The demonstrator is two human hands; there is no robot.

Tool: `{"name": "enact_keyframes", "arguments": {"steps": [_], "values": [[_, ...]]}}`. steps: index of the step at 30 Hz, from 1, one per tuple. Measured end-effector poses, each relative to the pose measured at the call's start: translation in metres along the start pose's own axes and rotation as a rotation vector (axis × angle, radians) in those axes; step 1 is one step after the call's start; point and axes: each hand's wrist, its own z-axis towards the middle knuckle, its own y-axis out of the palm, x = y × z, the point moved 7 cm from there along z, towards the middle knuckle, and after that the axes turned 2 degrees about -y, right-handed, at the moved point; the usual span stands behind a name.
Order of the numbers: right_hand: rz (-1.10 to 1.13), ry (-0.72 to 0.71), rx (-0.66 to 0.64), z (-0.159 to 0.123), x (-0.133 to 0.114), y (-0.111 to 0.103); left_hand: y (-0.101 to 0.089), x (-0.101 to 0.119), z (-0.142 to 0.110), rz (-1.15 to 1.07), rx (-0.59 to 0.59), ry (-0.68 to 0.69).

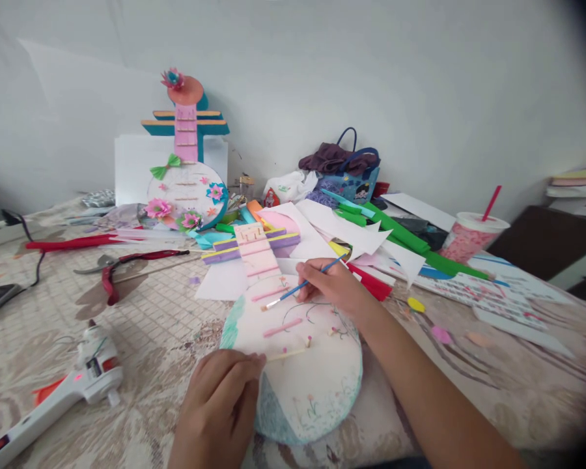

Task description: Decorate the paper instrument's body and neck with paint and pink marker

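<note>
Head view: "Where is the piece being worked on?"

"The lute-shaped paper piece [297, 384] lies at the lower centre of the frame, its round body toward the bottom edge and its neck pointing up."

"And the hands?"

"The right hand [325, 280], right of centre, grips a paintbrush [303, 284] between its fingers. The bristles are over the upper part of the round body; I can't tell whether they touch. The left hand [219, 400], at the lower centre, rests curled on the body's left edge. Whether it pinches that edge, I can't tell."

"How much looks done?"

"I'd call it partly finished. The purple-and-yellow crosspieces [286, 243] sit across the neck, pink strips [282, 327] run over neck and body, and fine flower drawings [317, 407] show near the bottom. Green colouring [231, 326] covers some of the left edge, and a blue-grey patch [273, 413] fills the lower left."

"What seems left?"

"Much of the body is white, so the colouring looks incomplete. Compare the decorated lute [185, 140] standing at the upper left: it has paper flowers [159, 208], a green bow [165, 167] and a round orange top [188, 90]. I see no raised flowers or bow on the one in hand."
</note>
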Motion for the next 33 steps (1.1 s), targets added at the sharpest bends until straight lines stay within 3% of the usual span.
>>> {"name": "enact_keyframes", "arguments": {"steps": [3,8,14,19,24,29,33], "values": [[-0.018,0.045,-0.069,-0.001,0.003,0.003,0.0,0.0,0.0,0.001,0.0,-0.008],[0.029,0.009,0.097,0.001,0.001,-0.006,0.0,-0.001,-0.003,0.002,-0.007,-0.008],[-0.054,0.05,0.009,-0.002,0.002,0.0,-0.002,0.0,-0.002,0.006,0.0,-0.01],[-0.089,-0.016,0.118,-0.001,-0.002,-0.01,-0.002,0.001,0.0,-0.014,-0.002,-0.025],[-0.14,0.006,-0.057,-0.003,-0.003,-0.002,-0.001,0.001,0.0,-0.009,-0.002,-0.029],[-0.134,-0.06,0.074,-0.004,-0.006,-0.011,-0.002,0.003,0.001,-0.024,0.037,-0.003],[-0.136,-0.062,0.018,-0.006,-0.007,-0.009,-0.002,0.002,0.002,-0.023,0.02,-0.021]]}}
